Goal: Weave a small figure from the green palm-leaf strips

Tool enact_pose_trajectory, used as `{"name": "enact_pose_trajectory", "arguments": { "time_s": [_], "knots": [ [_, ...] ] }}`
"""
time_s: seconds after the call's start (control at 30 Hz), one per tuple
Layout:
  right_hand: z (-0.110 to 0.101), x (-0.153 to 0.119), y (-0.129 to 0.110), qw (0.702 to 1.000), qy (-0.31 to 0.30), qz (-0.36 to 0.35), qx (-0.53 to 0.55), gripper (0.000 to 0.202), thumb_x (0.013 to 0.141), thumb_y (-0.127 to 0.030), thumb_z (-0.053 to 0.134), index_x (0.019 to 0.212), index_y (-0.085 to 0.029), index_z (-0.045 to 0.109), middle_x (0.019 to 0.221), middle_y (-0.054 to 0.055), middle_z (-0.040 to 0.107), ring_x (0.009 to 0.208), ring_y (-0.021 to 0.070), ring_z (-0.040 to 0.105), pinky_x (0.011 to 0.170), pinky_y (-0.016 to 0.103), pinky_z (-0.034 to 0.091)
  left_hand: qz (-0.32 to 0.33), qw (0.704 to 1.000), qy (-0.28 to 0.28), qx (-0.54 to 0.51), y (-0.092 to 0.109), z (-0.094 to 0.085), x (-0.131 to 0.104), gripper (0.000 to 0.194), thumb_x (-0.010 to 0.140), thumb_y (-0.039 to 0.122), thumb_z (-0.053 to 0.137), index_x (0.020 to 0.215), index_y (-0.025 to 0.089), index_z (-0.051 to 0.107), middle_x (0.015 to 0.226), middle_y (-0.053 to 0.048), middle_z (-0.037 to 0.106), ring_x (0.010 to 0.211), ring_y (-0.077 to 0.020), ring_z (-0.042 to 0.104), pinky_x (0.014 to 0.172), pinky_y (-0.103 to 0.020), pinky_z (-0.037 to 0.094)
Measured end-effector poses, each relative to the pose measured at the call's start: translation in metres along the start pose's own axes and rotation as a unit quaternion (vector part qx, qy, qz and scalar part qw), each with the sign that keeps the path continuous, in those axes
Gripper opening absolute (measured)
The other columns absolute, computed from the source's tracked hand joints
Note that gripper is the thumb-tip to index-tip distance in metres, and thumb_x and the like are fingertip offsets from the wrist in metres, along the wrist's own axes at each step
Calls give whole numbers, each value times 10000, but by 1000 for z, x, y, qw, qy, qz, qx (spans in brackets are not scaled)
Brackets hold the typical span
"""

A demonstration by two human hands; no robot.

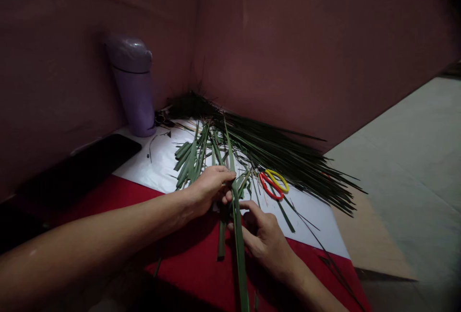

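A long green leaf strip (pixel 238 249) runs from near my body up past both hands. My left hand (pixel 213 188) is closed on it, thumb on top, at about its middle. Just below, my right hand (pixel 264 237) lies beside the strip with curled fingers; the fingertips pass behind it, so their grip is partly hidden. A shorter, darker strip (pixel 221 242) hangs down under my left hand. Beyond the hands, cut leaf pieces (pixel 187 156) are spread on a white sheet (pixel 317 211). Scissors with red and yellow handles (pixel 272 185) rest right of them.
A large bundle of long leaves (pixel 284 153) lies along the wall on the right. A purple tumbler (pixel 135 96) stands at the back left, near a dark flat object (pixel 90 158). Red cloth (pixel 144 194) covers the near side. Pink walls (pixel 306 53) meet behind.
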State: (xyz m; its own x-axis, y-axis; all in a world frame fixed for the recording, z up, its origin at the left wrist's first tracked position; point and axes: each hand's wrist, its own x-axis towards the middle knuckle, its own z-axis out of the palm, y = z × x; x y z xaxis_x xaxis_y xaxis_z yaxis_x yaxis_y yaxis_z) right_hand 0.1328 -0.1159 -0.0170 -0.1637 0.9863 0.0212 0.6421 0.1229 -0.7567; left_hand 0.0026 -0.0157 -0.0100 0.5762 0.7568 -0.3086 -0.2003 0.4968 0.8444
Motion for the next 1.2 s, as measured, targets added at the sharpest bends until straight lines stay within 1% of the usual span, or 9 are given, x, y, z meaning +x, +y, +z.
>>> {"name": "enact_pose_trajectory", "arguments": {
  "time_s": [0.13,0.3,0.5,0.77,1.03,1.2],
  "knots": [
    [0,0,0,1000,4,-2,-3,192,790,-216,492,981,-193,491,503,-79,359,448,80,293,441,196,247,1,1000,0,-3,0,0,0,132,741,219,517,657,161,432,502,26,502,347,-65,444,333,-173,294],
    [0,-1,0,1000,-2,1,-5,198,795,-226,491,991,-198,485,514,-74,377,451,83,302,444,201,245,-3,1000,2,-6,-1,0,0,134,746,211,511,649,160,434,490,24,494,348,-66,443,333,-172,290],
    [-1,-1,0,1000,-7,4,-9,195,798,-228,486,990,-198,486,509,-76,361,452,86,302,446,204,250,-2,1000,2,-5,-1,0,0,140,742,216,514,641,160,435,490,19,494,350,-66,442,329,-174,283],
    [0,-1,-1,1000,-5,3,-3,203,796,-232,487,995,-193,487,513,-72,388,449,84,309,439,199,255,-3,1000,4,0,-1,0,0,126,743,200,500,644,158,435,497,20,494,356,-66,445,332,-177,292],
    [-1,0,0,1000,-1,-4,-12,201,787,-220,492,986,-190,492,499,-78,366,445,84,305,445,200,252,-6,1000,5,-2,0,1,-1,127,744,199,500,647,161,428,498,24,491,344,-65,436,322,-171,284],
    [0,-1,1,1000,-2,0,-12,211,792,-232,495,998,-191,486,511,-73,386,448,85,312,443,201,251,-9,1000,4,-3,0,1,-1,131,745,206,508,651,163,428,482,31,481,336,-63,435,323,-165,280]
  ]
}}
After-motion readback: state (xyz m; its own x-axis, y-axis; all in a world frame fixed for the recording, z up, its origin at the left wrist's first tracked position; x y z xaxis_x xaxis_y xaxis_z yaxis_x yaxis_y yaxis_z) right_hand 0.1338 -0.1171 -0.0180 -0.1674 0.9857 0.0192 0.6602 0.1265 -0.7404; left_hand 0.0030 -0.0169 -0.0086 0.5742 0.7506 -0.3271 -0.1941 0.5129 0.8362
